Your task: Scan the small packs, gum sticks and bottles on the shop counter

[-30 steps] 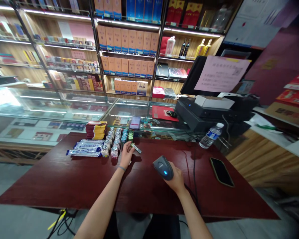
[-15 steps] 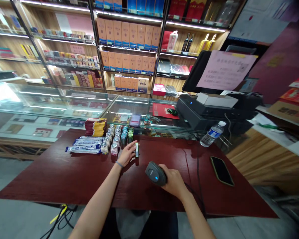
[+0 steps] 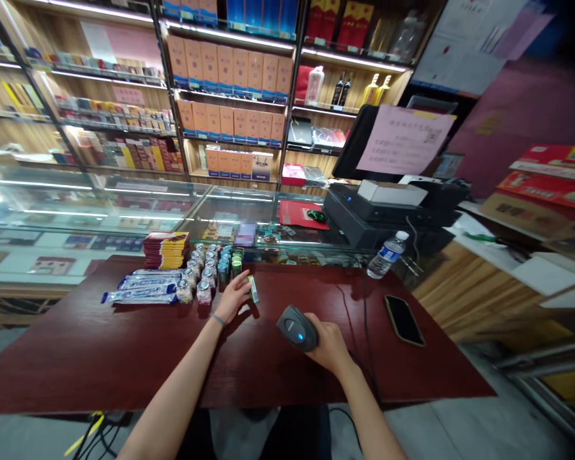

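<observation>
My right hand [image 3: 328,342] is wrapped round the handle of a dark grey barcode scanner [image 3: 297,329], whose small blue light is on; its head points toward the left. Farther forward, my left hand [image 3: 234,299] pinches a slim green-and-white packet [image 3: 253,289] at the fingertips, just above the table, with a label side showing. Just left of that hand stand rows of small jars with metal lids [image 3: 204,292] and blue and green small containers [image 3: 224,268]. Beyond them lie long blue-and-white sachets [image 3: 146,287] and a stack of red and yellow packets [image 3: 167,250].
The dark red table [image 3: 287,377] bears a water bottle [image 3: 387,255], a phone [image 3: 404,319] and the scanner's cable [image 3: 365,313]. Behind it runs a glass display counter [image 3: 249,207] with a monitor [image 3: 359,140] and a red mat [image 3: 294,214]. Cardboard boxes [image 3: 522,214] are stacked at right.
The view has swung a little to the right, so things sit farther left. The packet in my left hand has tilted, its top leaning left. My right hand still grips the scanner.
</observation>
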A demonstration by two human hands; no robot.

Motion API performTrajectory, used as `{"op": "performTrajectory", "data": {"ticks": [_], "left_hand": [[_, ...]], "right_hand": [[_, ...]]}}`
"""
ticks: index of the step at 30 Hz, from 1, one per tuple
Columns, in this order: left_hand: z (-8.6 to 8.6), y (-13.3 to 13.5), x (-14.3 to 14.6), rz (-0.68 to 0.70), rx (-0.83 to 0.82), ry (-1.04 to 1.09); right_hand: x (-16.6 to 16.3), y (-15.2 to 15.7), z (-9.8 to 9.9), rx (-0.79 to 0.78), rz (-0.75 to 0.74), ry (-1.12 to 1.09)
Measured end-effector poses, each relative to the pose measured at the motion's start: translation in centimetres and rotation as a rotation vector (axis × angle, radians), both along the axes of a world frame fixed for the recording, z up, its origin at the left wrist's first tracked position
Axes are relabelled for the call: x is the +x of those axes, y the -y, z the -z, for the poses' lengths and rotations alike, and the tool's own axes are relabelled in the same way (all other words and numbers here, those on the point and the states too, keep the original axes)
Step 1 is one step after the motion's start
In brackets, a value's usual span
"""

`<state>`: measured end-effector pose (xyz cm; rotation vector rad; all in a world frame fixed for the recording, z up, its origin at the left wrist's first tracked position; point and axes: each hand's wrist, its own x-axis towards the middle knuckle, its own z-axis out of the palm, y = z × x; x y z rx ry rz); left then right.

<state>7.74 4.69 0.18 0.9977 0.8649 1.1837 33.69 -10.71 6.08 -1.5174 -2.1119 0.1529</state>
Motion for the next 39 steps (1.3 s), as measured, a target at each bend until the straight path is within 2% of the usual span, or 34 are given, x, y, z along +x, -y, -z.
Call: {"op": "performTrajectory", "data": {"ticks": [3,6,9,13,18,21,28,35,39], "left_hand": [[-0.8,-1.3,3.2,-0.025,0.086,-0.089],[-1.9,-3.1,8.0,-0.04,0.228,-0.104],[-2.3,-5.1,13.0,-0.046,0.301,-0.089],[-1.7,-7.1,18.7,-0.06,0.304,-0.135],[0.0,-8.6,23.6,-0.139,0.325,-0.263],[0.8,-9.4,25.4,-0.204,0.307,-0.293],[1.8,-11.2,27.5,-0.184,0.327,-0.334],[2.9,-11.3,28.1,-0.194,0.43,-0.429],[3.3,-11.0,27.7,-0.216,0.393,-0.5]], "right_hand": [[1.9,0.0,-0.1,0.067,0.068,-0.035],[4.3,0.1,-0.2,0.108,0.143,-0.056],[6.6,0.2,-0.2,0.146,0.217,-0.07],[9.2,0.4,0.1,0.188,0.273,-0.043],[10.9,0.7,0.5,0.206,0.262,-0.041],[11.4,0.9,0.6,0.21,0.249,-0.059],[11.9,0.8,1.3,0.201,0.248,-0.087],[11.9,0.4,2.1,0.217,0.25,-0.09],[12.0,0.5,2.2,0.229,0.246,-0.08]]}}
